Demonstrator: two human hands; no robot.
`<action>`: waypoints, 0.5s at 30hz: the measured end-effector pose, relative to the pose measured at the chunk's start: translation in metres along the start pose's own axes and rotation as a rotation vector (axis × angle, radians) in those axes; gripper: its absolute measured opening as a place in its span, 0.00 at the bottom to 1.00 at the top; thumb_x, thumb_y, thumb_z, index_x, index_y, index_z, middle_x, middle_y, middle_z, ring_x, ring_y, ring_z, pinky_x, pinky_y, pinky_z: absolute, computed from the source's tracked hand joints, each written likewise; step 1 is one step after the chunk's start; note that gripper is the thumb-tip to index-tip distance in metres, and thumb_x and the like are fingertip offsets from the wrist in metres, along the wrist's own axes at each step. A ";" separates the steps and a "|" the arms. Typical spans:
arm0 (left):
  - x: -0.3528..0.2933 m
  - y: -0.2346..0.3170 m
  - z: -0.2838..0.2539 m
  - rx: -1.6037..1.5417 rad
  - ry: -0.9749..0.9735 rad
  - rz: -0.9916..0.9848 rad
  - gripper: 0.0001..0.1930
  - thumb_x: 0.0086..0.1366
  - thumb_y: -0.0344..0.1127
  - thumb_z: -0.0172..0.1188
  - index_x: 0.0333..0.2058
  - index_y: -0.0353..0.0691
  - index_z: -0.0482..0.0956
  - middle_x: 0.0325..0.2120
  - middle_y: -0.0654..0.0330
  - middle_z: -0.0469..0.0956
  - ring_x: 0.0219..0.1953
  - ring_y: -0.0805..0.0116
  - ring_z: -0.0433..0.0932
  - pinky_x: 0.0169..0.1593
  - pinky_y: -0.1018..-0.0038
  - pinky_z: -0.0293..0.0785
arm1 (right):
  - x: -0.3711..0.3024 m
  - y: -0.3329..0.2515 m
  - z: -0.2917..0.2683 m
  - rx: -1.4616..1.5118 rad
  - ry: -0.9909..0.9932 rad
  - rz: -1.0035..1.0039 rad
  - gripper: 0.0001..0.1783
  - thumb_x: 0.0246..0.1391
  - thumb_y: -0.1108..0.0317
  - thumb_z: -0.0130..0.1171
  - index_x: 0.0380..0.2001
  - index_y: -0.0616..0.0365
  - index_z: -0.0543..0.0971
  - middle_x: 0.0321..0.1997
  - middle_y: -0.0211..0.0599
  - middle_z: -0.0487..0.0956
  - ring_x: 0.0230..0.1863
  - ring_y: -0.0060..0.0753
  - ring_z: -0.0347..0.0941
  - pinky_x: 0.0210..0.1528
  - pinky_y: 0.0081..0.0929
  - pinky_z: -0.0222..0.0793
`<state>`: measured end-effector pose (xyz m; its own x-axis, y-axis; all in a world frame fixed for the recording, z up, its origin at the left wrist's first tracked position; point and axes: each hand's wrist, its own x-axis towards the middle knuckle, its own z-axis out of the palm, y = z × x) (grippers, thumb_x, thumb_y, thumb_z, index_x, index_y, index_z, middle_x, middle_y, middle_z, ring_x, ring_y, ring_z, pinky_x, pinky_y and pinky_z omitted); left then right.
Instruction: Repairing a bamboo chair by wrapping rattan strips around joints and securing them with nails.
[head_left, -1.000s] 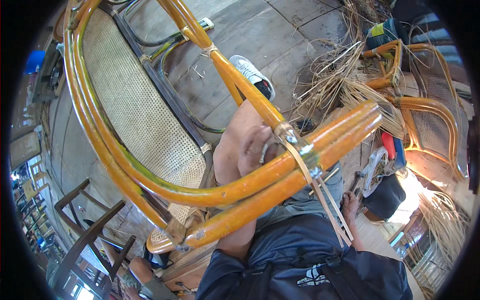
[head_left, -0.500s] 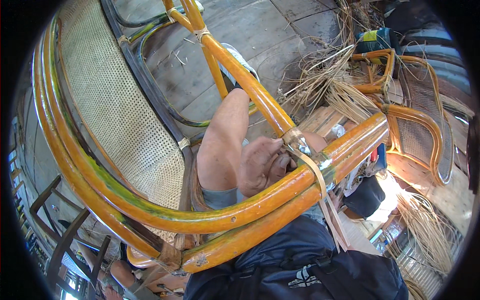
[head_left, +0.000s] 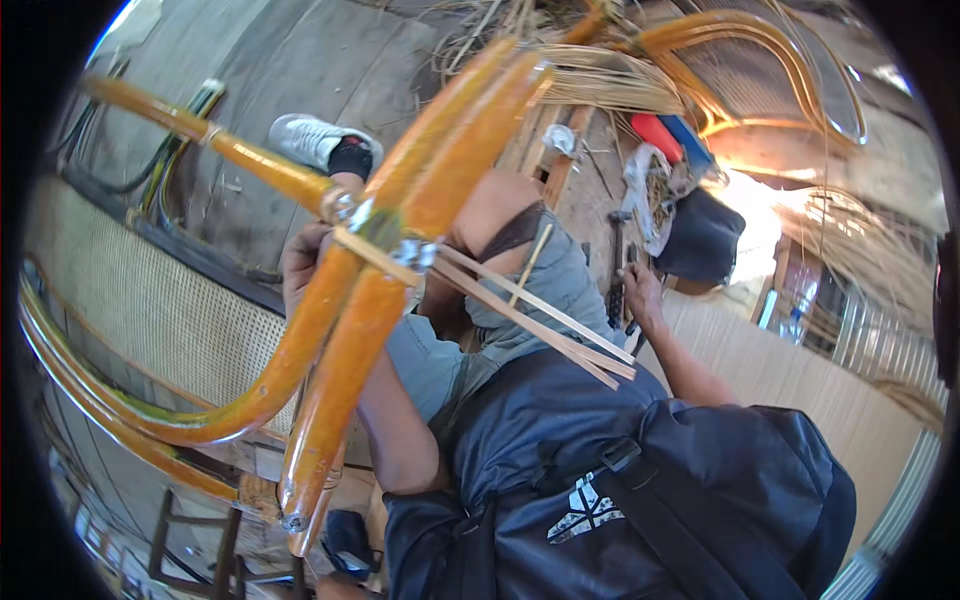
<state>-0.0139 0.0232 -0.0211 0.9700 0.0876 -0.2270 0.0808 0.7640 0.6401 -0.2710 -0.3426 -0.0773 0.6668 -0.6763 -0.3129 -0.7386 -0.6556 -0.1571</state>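
Note:
A glossy orange-brown rattan chair frame [head_left: 340, 330] of paired bent poles stands tilted across the left half of the view. Pale flat rattan strips [head_left: 530, 315] wrap its joint, their loose ends hanging to the right. Behind that joint, my left hand [head_left: 300, 262] is curled against the frame, its fingers partly hidden by the poles. My right hand [head_left: 641, 290] is low at my right, its fingers closed on a dark, slim, hammer-like tool [head_left: 616, 245]. A black container [head_left: 700, 238] stands just beyond this hand.
Woven cane [head_left: 160, 300] fills a seat panel at left. Bundles of rattan strips [head_left: 610, 85] lie at the far side, near another rattan chair [head_left: 740, 30]. A clear plastic bag [head_left: 645, 195] and a red object [head_left: 656, 137] lie beyond my right hand. Dark metal frames [head_left: 190, 545] stand lower left.
My view has turned to the right, and the frame appears further left and tilted more steeply. My right hand has come into sight at the dark tool. My left hand stays by the joint.

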 end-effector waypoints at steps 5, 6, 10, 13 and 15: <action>-0.004 -0.003 -0.004 0.085 -0.041 0.191 0.07 0.57 0.23 0.56 0.35 0.34 0.71 0.35 0.51 0.75 0.39 0.61 0.76 0.47 0.65 0.74 | 0.017 -0.023 -0.032 0.223 0.184 -0.114 0.09 0.53 0.70 0.50 0.37 0.57 0.76 0.33 0.47 0.76 0.36 0.45 0.73 0.40 0.33 0.67; -0.009 -0.007 0.006 0.165 -0.018 0.224 0.07 0.57 0.23 0.56 0.35 0.34 0.71 0.35 0.52 0.75 0.39 0.64 0.75 0.46 0.67 0.74 | 0.024 -0.054 -0.054 0.216 0.271 -0.204 0.10 0.52 0.73 0.51 0.38 0.57 0.76 0.33 0.45 0.76 0.36 0.42 0.73 0.41 0.30 0.68; -0.005 -0.004 -0.020 0.347 -0.046 0.017 0.10 0.59 0.31 0.57 0.39 0.37 0.69 0.36 0.57 0.73 0.37 0.70 0.74 0.42 0.72 0.75 | 0.035 -0.212 -0.158 0.411 0.295 -0.465 0.08 0.56 0.71 0.53 0.39 0.58 0.76 0.35 0.32 0.76 0.38 0.24 0.70 0.42 0.20 0.65; -0.009 -0.014 -0.013 -0.069 -0.084 -0.003 0.04 0.62 0.29 0.53 0.36 0.36 0.70 0.30 0.60 0.75 0.31 0.73 0.75 0.38 0.76 0.76 | 0.029 -0.325 -0.201 0.414 0.056 -1.162 0.08 0.52 0.75 0.55 0.36 0.61 0.77 0.37 0.33 0.74 0.39 0.26 0.70 0.43 0.21 0.64; -0.015 -0.015 0.002 -0.158 -0.007 -0.018 0.04 0.62 0.28 0.53 0.35 0.36 0.71 0.29 0.59 0.75 0.30 0.74 0.75 0.37 0.76 0.76 | 0.016 -0.392 -0.209 0.047 -0.095 -1.465 0.07 0.50 0.73 0.55 0.34 0.60 0.77 0.36 0.35 0.75 0.40 0.33 0.70 0.45 0.26 0.66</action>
<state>-0.0289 0.0091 -0.0264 0.9703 0.0692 -0.2319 0.0613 0.8567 0.5122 0.0496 -0.1669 0.1750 0.7990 0.5945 0.0910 0.5739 -0.7084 -0.4108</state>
